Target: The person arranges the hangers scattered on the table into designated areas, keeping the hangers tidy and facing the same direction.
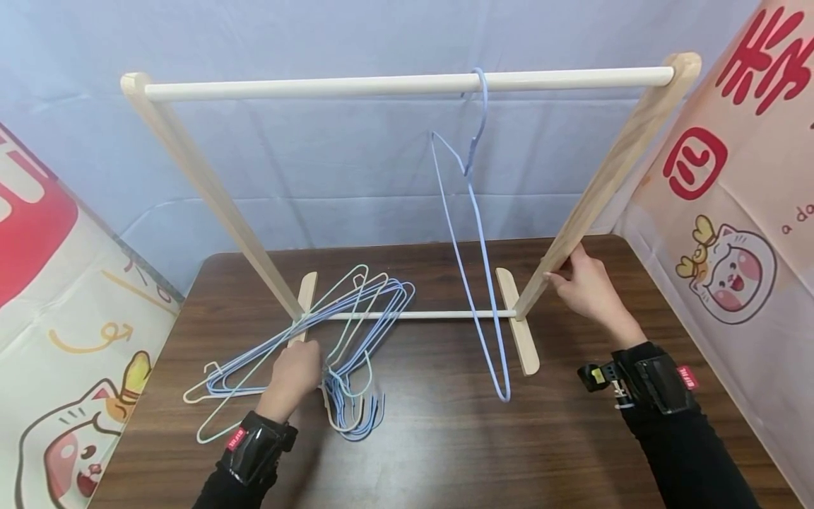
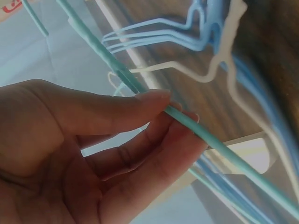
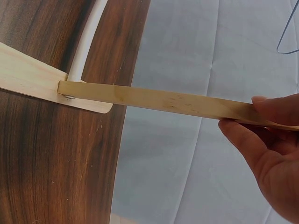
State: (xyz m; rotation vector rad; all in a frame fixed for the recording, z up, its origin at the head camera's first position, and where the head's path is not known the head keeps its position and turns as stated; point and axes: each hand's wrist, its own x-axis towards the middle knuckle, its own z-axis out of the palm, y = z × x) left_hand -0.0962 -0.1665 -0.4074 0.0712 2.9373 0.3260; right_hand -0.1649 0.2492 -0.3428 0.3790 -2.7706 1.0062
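My left hand (image 1: 297, 371) is at the near side of a pile of blue, white and mint-green hangers (image 1: 348, 367) on the table. Thumb and fingers pinch the thin bar of a mint-green hanger (image 2: 233, 156) in the left wrist view. My right hand (image 1: 591, 290) grips the right post (image 1: 610, 177) of a wooden rack, low down in the head view. The right wrist view shows thumb and fingers on either side of that post. One blue hanger (image 1: 486, 102) hangs by its hook from the rack's white top rod (image 1: 318, 87), right of the middle.
The left post (image 1: 216, 198) rises behind the pile, and some hangers overlap the rack's left foot (image 1: 308, 290). A thin lower rail (image 1: 439, 314) joins both sides. The brown table (image 1: 445, 452) is bordered by a pale blue cloth (image 1: 356, 155) and printed side sheets (image 1: 718, 276).
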